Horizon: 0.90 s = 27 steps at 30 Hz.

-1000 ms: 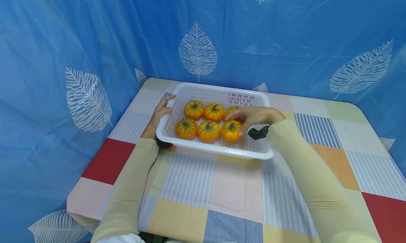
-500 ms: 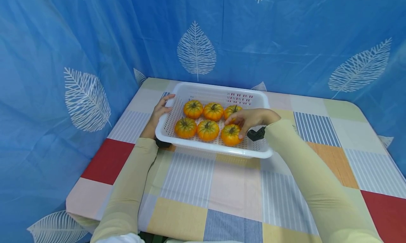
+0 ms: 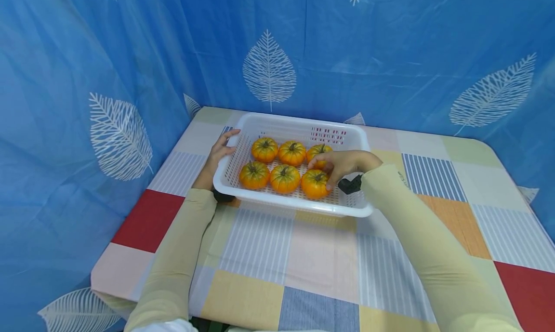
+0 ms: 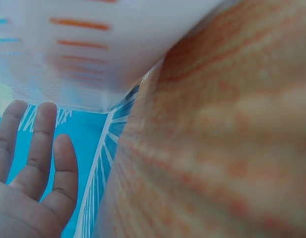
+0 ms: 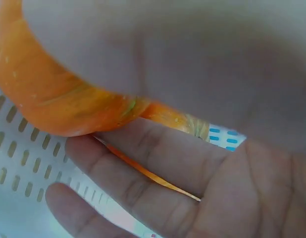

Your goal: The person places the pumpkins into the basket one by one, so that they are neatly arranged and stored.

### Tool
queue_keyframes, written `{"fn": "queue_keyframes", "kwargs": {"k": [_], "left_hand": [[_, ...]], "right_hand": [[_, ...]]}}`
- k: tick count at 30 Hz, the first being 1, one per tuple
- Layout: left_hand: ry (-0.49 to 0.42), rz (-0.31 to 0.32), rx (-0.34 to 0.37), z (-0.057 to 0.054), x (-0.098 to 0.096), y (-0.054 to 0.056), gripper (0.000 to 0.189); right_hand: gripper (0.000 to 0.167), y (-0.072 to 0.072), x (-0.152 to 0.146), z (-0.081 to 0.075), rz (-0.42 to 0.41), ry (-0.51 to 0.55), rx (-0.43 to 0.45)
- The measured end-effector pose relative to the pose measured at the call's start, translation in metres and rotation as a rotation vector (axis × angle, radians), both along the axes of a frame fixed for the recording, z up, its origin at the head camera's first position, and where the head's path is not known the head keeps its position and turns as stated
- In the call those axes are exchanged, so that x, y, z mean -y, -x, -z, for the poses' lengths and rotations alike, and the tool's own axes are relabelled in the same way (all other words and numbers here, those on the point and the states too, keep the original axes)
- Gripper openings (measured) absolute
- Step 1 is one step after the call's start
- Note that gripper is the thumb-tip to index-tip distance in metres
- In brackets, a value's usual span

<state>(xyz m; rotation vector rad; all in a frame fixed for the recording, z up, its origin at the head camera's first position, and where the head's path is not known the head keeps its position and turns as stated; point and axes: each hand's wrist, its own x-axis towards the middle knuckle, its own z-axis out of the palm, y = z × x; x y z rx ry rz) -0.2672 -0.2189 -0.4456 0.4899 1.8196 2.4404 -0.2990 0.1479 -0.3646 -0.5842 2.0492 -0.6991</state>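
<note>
A white plastic basket (image 3: 286, 205) holds several small orange pumpkins (image 3: 284, 179) in two rows. My right hand (image 3: 347, 162) reaches in from the right and grips the front-right pumpkin (image 3: 314, 185) between thumb and fingers. In the right wrist view, that pumpkin (image 5: 49, 94) lies against the fingertips, while the thumb side blurs across the top. My left hand (image 3: 215, 158) rests at the basket's left end, touching its rim. Seen from the left wrist, its fingers (image 4: 41, 144) are nearly straight beside the slotted basket wall (image 4: 83, 59).
The basket stands toward the back of a table under a patchwork cloth (image 3: 321, 259). Behind and to the left hangs a blue curtain (image 3: 338, 57) with white leaf prints. A black wrist strap piece (image 3: 350, 184) sits under my right wrist, inside the basket's outline.
My right hand has shifted slightly left and down, and its fingers have settled around the front-right pumpkin. The left hand and the basket stay in place.
</note>
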Motion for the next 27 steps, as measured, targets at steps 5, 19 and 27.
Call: {"fn": "queue_keyframes", "kwargs": {"k": [5, 19, 27], "left_hand": [[-0.005, -0.006, 0.006, 0.001, 0.000, 0.000, 0.054], [0.008, 0.002, -0.018, 0.001, -0.001, 0.002, 0.054], [0.002, -0.008, 0.001, -0.002, -0.002, 0.000, 0.055]], "right_hand": [[0.078, 0.000, 0.000, 0.000, -0.009, -0.005, -0.021], [0.076, -0.022, -0.015, -0.021, -0.032, 0.030, -0.171], [0.059, -0.045, -0.025, -0.029, 0.035, 0.182, -0.305]]}}
